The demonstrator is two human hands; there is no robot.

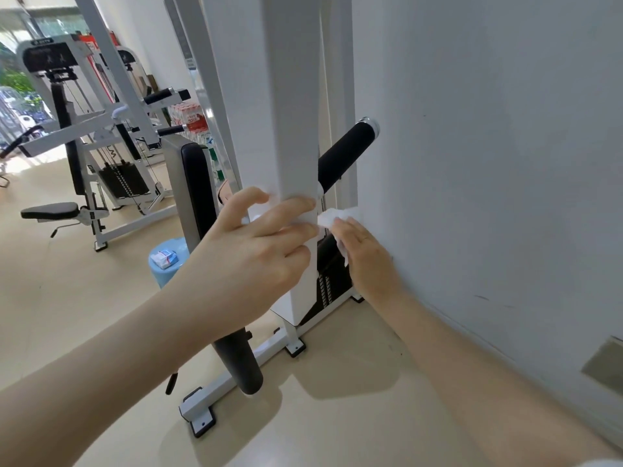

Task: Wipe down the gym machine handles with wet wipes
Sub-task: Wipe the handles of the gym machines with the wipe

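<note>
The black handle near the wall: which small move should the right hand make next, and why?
Probably lift the right hand with its wet wipe up onto the black handle. The wipe sits just below the handle's lower end, while the left hand holds the white post.

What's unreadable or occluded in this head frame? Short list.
- Left hand: palm and fingertips hidden behind the white post; whether it holds a wipe is unclear.
- Wet wipe: partly covered by the right hand.
- Black handle: lower end hidden behind the post.
- Small box on the blue stool: print too small to read.
- Far machines: labels blurred.
</note>
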